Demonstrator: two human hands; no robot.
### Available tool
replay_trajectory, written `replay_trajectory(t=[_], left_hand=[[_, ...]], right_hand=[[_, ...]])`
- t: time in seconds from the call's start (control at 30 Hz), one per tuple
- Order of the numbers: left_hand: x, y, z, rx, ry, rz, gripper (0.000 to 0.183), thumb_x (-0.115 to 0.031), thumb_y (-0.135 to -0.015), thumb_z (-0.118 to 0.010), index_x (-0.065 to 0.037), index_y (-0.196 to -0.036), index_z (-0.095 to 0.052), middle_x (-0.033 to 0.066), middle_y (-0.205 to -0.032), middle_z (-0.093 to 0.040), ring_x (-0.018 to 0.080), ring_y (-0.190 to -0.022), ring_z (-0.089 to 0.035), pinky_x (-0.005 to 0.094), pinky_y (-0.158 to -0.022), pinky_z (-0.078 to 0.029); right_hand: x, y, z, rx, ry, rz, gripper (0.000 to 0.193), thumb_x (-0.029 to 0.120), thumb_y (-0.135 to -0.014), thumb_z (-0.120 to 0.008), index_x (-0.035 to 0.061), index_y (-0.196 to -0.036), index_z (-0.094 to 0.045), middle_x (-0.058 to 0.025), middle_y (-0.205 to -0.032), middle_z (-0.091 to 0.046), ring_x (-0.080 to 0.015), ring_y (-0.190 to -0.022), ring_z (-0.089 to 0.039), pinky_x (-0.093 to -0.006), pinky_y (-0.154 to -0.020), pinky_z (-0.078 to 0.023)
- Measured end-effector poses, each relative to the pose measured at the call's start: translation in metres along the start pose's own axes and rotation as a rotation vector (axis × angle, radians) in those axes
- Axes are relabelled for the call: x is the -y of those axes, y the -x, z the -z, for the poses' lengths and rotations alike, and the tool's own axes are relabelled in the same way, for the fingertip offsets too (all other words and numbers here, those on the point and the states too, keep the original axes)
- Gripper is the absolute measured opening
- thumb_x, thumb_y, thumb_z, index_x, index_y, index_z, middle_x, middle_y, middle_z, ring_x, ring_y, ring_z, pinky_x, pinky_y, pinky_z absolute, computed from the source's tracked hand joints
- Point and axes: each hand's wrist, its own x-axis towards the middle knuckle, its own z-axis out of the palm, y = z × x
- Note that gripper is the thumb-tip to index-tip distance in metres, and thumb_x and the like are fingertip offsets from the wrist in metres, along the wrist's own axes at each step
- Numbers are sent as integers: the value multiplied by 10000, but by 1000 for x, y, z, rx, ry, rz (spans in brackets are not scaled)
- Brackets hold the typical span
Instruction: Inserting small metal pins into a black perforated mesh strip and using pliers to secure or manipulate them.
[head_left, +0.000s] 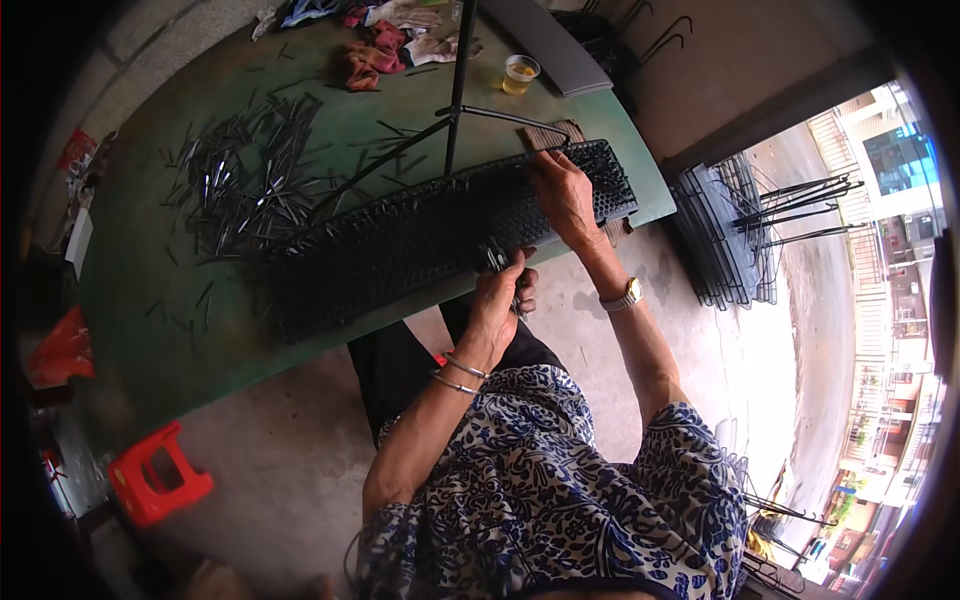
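Observation:
A long black mesh panel with rows of small holes lies slantwise along the table's near edge. Short dark pieces stick up along its far side and right end. My left hand is closed around a few short, shiny dark sticks just above the panel's near edge. Over the panel's right part, my right hand has its fingers pinched together near the far edge; whatever they hold is too small to make out. To the left, a loose pile of similar short dark sticks is spread on the green table.
A thin black stand with spread legs rises behind the panel. A clear cup of yellowish liquid and crumpled gloves are at the far side. Black wire racks stack at right; a red stool stands lower left.

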Motion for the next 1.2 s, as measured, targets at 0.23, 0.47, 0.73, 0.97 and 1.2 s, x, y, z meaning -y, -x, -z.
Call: replay_trajectory(t=[0.23,0.47,0.73,0.97,1.2], left_hand=[[-3,9,-8,-80,-65,-91,211,-229,-927,-609,-36,-1009,-639,23,-699,-572,70,-504,-415,212,-444,-302],[-4,16,-19,-110,-109,-147,224,-225,-919,-619,-22,-1007,-652,56,-725,-616,63,-514,-442,203,-419,-290],[-9,17,-18,-81,-213,-227,190,-218,-919,-618,-33,-952,-643,85,-749,-657,48,-506,-435,188,-401,-285],[-9,19,-24,-66,-282,-178,195,-234,-930,-591,-50,-976,-636,99,-806,-701,65,-517,-491,193,-406,-295],[-11,20,-23,-126,-367,-146,236,-276,-934,-578,-54,-988,-634,87,-811,-697,84,-557,-553,198,-422,-314]], right_hand=[[3,7,0,-8,223,-17,150,230,-853,-622,189,-976,-696,-72,-941,-571,-265,-920,-576,-380,-721,-482],[9,13,11,-5,274,-68,198,281,-880,-605,171,-1007,-709,-98,-939,-589,-284,-888,-589,-385,-716,-481],[32,39,56,605,-680,-244,177,135,-903,-568,-16,-928,-656,-71,-845,-678,-133,-819,-631,-299,-716,-491],[29,36,66,694,-631,-314,163,119,-872,-605,-9,-949,-670,-72,-843,-678,-118,-802,-612,-278,-710,-482],[13,47,54,515,-529,-78,158,134,-876,-597,-6,-911,-662,-58,-808,-628,-129,-739,-586,-273,-651,-467]])
